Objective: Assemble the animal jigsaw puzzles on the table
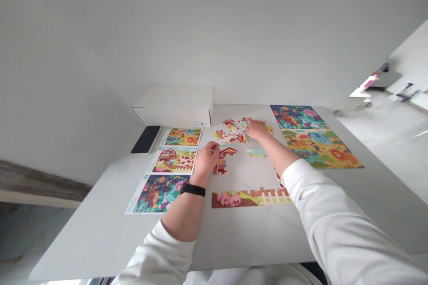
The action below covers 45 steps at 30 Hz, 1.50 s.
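Note:
My left hand (207, 158) is at the left side of a partly assembled farm jigsaw puzzle, its fingers curled together beside the red barn section (221, 167); whatever they hold is hidden. Beyond the frame, my right hand (257, 129) reaches over loose puzzle pieces (230, 136), fingers spread and touching the heap. A bottom border strip (252, 198) with a pig and a white fence lies nearest me. Along the top, a short joined section (257, 152) sits apart from the barn. My right forearm partly covers the right border (278, 174).
Left of the puzzle lies a reference sheet (150, 170) with three pictures. A black phone (146, 139) and a white box (174, 106) are behind it. Two completed puzzles, a dark one (298, 117) and a safari one (321, 148), lie at the right on the table (244, 240).

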Each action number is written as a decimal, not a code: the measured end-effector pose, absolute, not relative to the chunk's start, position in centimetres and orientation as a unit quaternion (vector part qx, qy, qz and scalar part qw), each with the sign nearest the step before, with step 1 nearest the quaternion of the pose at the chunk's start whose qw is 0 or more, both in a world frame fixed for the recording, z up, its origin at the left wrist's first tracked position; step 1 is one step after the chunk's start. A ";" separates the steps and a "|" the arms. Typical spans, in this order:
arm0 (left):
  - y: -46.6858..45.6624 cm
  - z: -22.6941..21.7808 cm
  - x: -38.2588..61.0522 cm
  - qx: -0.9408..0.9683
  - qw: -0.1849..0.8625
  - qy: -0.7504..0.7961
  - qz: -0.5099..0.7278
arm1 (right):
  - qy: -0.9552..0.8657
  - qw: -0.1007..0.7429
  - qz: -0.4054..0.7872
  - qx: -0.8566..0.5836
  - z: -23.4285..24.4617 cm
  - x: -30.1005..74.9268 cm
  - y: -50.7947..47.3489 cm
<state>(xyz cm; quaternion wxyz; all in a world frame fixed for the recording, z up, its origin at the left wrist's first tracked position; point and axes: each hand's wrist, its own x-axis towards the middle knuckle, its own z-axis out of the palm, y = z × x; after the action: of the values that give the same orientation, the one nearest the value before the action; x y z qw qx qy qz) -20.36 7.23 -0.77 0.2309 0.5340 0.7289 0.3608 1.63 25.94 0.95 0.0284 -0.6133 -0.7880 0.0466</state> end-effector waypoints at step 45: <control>6.9 0.0 -20.2 0.526 0.248 0.703 0.409 | -0.705 0.315 0.262 -0.579 3.1 0.2 27.5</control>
<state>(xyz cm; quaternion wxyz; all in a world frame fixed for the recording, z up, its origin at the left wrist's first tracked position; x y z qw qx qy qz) -20.19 6.94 -0.03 0.2482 0.5263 0.7032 0.4086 0.24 27.46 3.11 0.3149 -0.5788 -0.7051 0.2620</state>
